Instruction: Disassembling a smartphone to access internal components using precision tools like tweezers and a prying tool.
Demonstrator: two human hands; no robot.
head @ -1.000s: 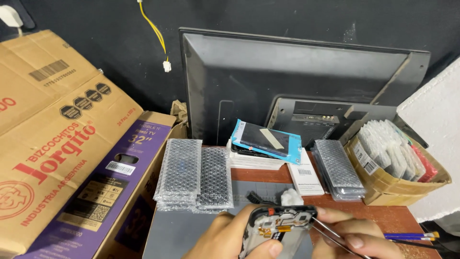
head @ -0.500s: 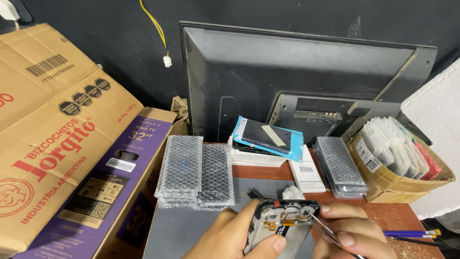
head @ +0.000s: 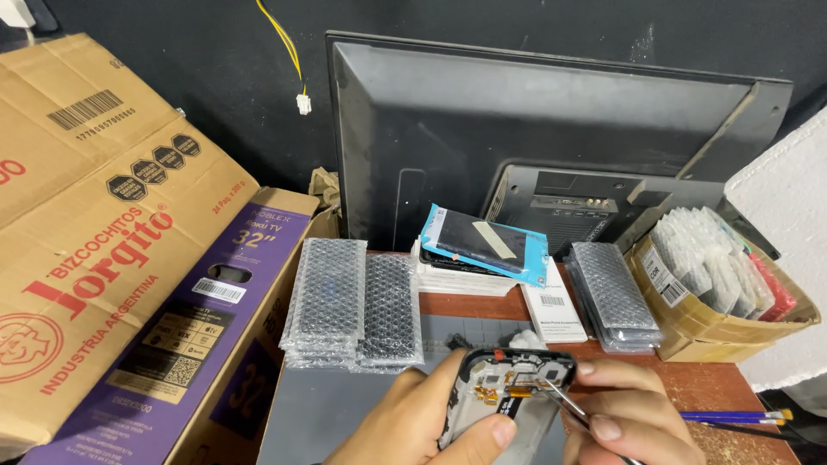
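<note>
I am holding the opened phone (head: 508, 392) over the desk's (head: 715, 387) near edge, a little higher in view than a second ago. My left hand (head: 422, 422) is closing around its left side, thumb pressing the frame. My right hand (head: 624, 413) is pinching tweezers (head: 564, 400), whose tips are now sitting beside the orange ribbon inside, so I judge the fine work is continuing.

Bubble-wrapped packets (head: 357, 301) are lying at the desk's left edge, more (head: 612, 293) toward the right. A blue-edged packet (head: 487, 241) is topping the stack at the back edge, a white barcode label (head: 551, 301) beside it. Brown cartons (head: 95, 232) and a purple box (head: 207, 336) are leaning left.
</note>
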